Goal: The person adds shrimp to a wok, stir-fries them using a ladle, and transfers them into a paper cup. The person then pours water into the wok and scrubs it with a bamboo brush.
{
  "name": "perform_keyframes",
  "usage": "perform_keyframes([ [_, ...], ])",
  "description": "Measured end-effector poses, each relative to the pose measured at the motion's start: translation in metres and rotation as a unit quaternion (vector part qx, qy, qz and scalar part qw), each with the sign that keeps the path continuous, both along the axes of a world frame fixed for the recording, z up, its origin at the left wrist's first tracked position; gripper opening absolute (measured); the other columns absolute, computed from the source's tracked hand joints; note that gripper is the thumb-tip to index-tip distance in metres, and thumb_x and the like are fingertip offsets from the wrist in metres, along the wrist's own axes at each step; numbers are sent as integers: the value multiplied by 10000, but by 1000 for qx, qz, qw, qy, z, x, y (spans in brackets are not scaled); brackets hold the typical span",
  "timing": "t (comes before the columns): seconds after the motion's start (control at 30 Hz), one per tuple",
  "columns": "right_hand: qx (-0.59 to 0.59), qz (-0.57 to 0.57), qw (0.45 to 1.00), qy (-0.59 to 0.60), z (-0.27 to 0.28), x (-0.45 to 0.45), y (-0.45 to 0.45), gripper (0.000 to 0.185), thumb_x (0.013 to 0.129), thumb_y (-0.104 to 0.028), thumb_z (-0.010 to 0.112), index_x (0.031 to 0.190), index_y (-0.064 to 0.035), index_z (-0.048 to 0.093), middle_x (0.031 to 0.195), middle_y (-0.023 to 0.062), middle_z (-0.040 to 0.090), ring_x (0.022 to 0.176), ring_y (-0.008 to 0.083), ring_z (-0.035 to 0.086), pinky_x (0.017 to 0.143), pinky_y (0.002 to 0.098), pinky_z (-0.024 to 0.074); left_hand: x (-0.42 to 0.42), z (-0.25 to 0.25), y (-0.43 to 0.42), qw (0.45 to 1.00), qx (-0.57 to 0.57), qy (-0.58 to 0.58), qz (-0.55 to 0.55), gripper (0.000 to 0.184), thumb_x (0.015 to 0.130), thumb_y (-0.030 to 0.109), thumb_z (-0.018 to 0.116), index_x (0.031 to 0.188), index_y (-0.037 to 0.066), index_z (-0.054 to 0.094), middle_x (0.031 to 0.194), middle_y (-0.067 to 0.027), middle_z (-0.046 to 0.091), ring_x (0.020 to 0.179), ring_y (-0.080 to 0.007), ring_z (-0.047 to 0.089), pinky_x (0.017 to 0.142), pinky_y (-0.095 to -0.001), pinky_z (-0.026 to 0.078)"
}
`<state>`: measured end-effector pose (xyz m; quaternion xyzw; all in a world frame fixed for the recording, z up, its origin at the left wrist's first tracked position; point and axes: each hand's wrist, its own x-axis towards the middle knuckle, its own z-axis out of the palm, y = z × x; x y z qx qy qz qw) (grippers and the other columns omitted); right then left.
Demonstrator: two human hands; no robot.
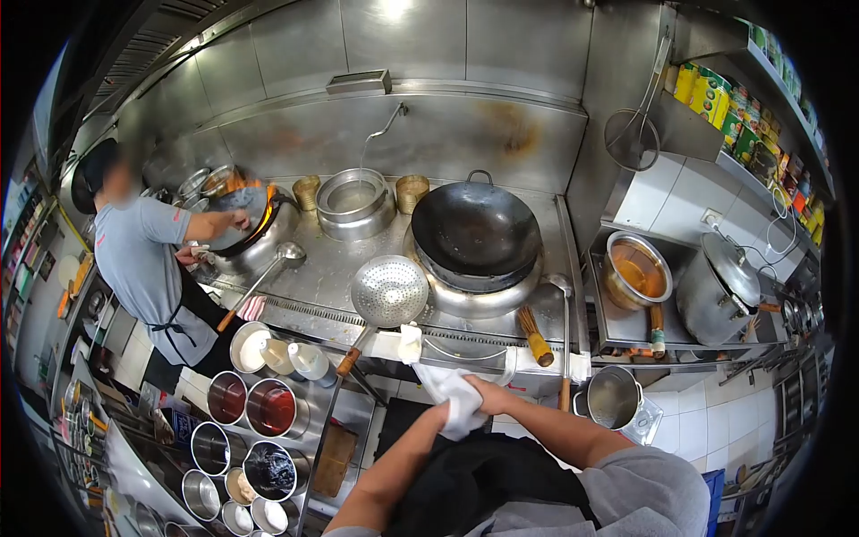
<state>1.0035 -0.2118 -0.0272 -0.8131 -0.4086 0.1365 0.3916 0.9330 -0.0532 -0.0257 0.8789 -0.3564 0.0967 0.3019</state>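
Observation:
Both my hands meet in front of my body, below the stove's front edge. My left hand (440, 416) is wrapped in a white cloth (463, 404), which hides its fingers. My right hand (486, 394) is closed on the same cloth from the right side. Beyond them a big black wok (476, 228) sits on a burner. A perforated ladle (390, 291) with a wooden handle lies left of the wok, nearest my hands. To the right are a bamboo brush (535, 338) and a long-handled ladle (561, 286).
A co-worker (148, 259) stands at the left by a flaming wok (234, 224). Metal sauce containers (276, 407) fill the lower left. On the right are a pot of amber liquid (637, 270), a lidded stockpot (718, 291) and a lower pot (612, 397).

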Motion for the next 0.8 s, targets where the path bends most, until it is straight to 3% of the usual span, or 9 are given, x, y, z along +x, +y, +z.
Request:
perform_keyframes([
  [0.07,-211,60,974,57,8,12,15,591,715,-325,752,1233,-101,576,1133,206,646,1025,366,634,900,425,497,-4,-7,8,998,22,56,-17,315,665,91,699,968,38,632,867,-116,633,717,-211,627,628,-350,496],
  [0.1,-190,51,976,94,11,11,23,451,729,-278,693,1137,-94,638,1059,185,674,1013,361,632,890,439,494,-4,-11,15,923,-209,322,15,274,697,52,683,966,39,634,882,-90,633,738,-191,624,634,-329,500],
  [0.17,-152,61,983,86,15,9,41,441,736,-277,687,1130,-87,635,1064,191,672,1014,362,632,885,443,493,-3,-12,26,606,-535,584,71,222,783,-39,601,978,56,646,904,-26,623,766,-138,608,642,-287,507],
  [0.3,-119,81,987,67,20,-2,54,477,762,-257,670,1194,-87,563,1077,202,663,1007,377,630,865,444,493,-15,2,41,871,-313,373,68,202,755,94,647,953,64,669,866,-54,650,725,-195,618,646,-332,514],
  [0.37,-149,121,979,74,16,-9,50,564,796,-267,647,1300,-99,457,1115,223,641,1023,392,620,867,451,488,-22,33,40,965,151,189,104,198,718,180,674,887,79,689,836,-109,673,735,-259,634,681,-366,515],
  [0.53,-138,122,976,114,3,-37,21,577,826,-261,596,1348,-98,409,1162,267,607,1069,393,605,888,457,481,-33,11,24,976,145,158,23,163,743,189,649,859,85,697,881,-152,688,776,-311,648,719,-408,513],
  [0.6,-235,97,967,23,-2,-48,3,621,813,-189,562,1398,-110,370,1194,276,587,1090,403,591,908,456,474,-38,17,19,997,-52,8,-53,154,784,160,626,885,66,693,891,-161,690,789,-297,653,743,-399,512],
  [0.7,-230,27,971,61,-16,-6,-57,662,795,-99,532,1427,-84,334,1278,236,548,1155,382,553,970,433,443,-73,-74,67,909,-68,368,181,305,814,269,641,974,10,641,802,-147,681,783,-338,658,719,-416,511],
  [0.8,-276,-313,908,-28,-13,15,-144,567,806,-86,517,1365,-56,428,1255,217,571,1158,365,554,1004,431,428,-150,-109,120,873,-73,407,257,232,860,253,595,892,24,613,795,-173,662,745,-350,641,659,-414,493],
])
